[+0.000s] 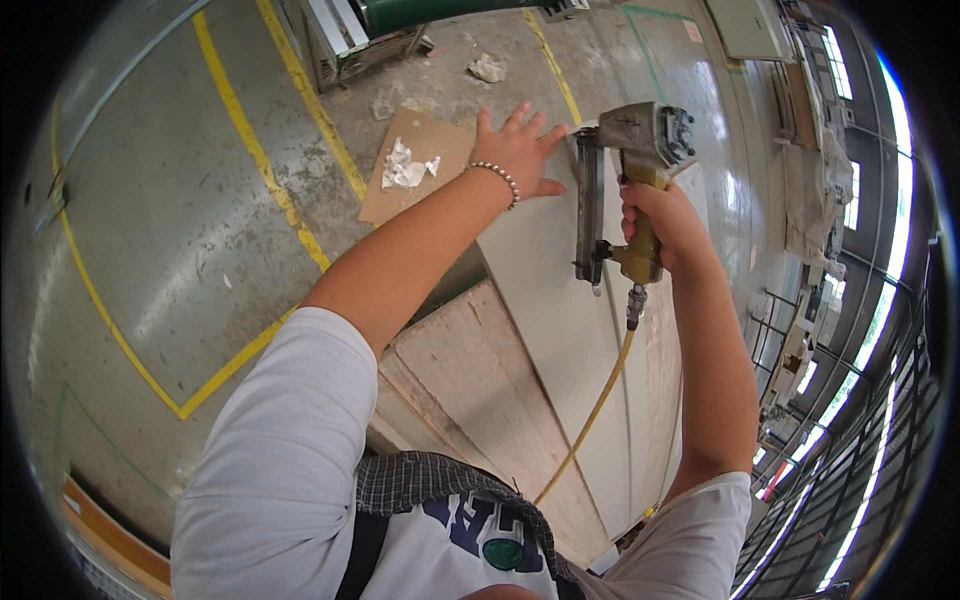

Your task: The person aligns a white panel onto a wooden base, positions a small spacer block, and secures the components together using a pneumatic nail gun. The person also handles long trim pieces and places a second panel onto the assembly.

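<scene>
My right hand point(668, 222) is wrapped round the handle of a pneumatic nail gun point(636, 138) with a grey metal head and an olive-gold grip. Its long dark magazine point(590, 205) lies over a pale board point(545, 285), the nose toward the far end. From the base of the handle a yellow air hose point(596, 400) runs back toward my body. My left hand point(518, 150), a beaded bracelet on its wrist, is spread with fingers apart at the board's far end, left of the gun's nose. Whether its palm presses on the board is hard to see.
Beneath the pale board is a wooden worktop point(480, 350). A brown sheet point(405, 190) with crumpled white scraps lies beyond my left forearm. Yellow lines mark the concrete floor point(170, 200). A metal frame with a green roller point(420, 14) stands at the far side.
</scene>
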`<state>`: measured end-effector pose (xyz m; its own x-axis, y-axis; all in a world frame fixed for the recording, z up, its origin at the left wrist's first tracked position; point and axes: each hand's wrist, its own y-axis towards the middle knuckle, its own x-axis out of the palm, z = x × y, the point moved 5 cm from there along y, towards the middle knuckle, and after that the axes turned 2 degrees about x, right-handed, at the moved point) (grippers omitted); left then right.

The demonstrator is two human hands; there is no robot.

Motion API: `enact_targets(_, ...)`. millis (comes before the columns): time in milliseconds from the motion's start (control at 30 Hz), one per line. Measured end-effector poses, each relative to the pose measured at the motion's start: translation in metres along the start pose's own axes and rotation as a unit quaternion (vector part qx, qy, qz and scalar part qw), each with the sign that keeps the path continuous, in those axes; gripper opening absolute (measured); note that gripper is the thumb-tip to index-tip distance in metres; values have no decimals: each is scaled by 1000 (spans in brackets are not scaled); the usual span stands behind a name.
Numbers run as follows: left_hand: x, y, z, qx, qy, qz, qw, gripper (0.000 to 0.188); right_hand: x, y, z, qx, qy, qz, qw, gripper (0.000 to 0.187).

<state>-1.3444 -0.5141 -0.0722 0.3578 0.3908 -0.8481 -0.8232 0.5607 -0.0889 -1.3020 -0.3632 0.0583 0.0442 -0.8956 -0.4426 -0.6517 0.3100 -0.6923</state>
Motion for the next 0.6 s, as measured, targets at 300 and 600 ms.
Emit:
enact_targets(300,-2,3,-5,42,10,79,996,105,-48,-143,71,0,125,84,989,16)
enact_targets(600,87,14,203,441,131,47,887,89,10,-441,336,226,250,338,879,32)
